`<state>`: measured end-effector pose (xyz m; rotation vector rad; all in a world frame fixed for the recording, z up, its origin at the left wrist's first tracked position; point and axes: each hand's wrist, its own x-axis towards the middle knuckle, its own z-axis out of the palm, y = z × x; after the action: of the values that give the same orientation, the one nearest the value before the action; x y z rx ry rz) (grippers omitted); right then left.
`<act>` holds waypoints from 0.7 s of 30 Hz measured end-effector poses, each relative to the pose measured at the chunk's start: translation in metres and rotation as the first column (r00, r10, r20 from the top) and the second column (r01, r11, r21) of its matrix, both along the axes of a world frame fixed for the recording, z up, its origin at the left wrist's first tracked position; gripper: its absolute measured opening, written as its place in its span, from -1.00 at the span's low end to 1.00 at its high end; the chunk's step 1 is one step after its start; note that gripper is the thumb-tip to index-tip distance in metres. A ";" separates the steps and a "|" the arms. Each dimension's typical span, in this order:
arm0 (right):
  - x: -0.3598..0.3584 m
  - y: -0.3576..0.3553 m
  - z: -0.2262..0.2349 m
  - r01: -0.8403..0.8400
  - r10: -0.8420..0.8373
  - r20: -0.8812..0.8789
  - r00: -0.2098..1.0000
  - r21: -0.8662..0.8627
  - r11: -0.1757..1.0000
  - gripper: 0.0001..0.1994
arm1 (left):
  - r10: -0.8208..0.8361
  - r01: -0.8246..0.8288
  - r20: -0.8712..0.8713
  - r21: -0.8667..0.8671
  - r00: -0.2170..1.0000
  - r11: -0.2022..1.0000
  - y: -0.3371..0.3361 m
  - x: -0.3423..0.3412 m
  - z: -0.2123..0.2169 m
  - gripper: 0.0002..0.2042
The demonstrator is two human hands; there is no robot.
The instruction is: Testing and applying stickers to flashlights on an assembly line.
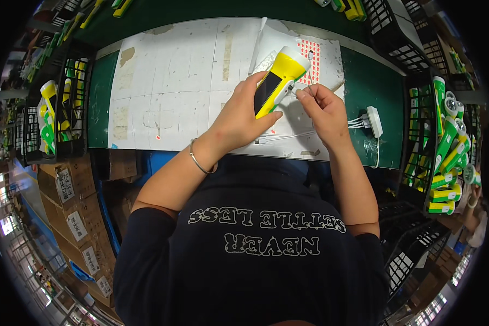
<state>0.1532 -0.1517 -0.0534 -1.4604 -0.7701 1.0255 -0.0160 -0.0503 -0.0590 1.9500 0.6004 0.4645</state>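
Note:
My left hand (243,108) is wrapped round a yellow torch (289,63) with a white head and a dark panel along its body. The torch is tilted, its head pointing up and to the right, over the white work sheet. At its side, by a pale grey strip with a small opening, my right hand (326,111) is closed in a pinch on a thin cable (309,73). One plug of this cable sticks up beside the torch head; the fingers hide most of the rest, so I cannot tell whether anything is plugged in.
A white power strip (374,121) with several white cables stands right of my right hand. Red stickers on a sheet (319,62) lie behind it. Black crates of torches flank the green table, one at left (84,108), others at right (418,114). Cardboard boxes (73,201) stand lower left.

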 end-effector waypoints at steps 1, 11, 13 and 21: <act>-0.001 0.000 -0.001 0.014 -0.014 0.032 0.999 0.007 1.000 -0.85 | 0.054 -0.051 -0.024 0.133 0.998 0.990 -0.003 0.001 0.004 -0.32; -0.005 0.012 -0.003 0.052 -0.052 0.054 0.997 0.013 0.999 -0.83 | 0.183 -0.143 -0.077 0.361 0.980 0.922 -0.005 0.005 0.010 -0.33; -0.006 0.016 -0.006 0.048 -0.049 0.041 0.998 0.042 0.998 -0.83 | 0.179 -0.143 -0.065 0.367 0.982 0.919 0.000 0.005 0.007 -0.33; 0.016 -0.043 0.031 0.154 -0.073 0.723 0.687 -0.047 0.987 -0.69 | 0.238 0.044 0.416 -0.564 0.878 0.824 0.041 -0.016 0.021 -0.34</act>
<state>0.1693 -0.1944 -0.0222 -2.0108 -1.1709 0.3540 -0.0316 -0.0092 -0.0383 1.1809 0.4528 0.7135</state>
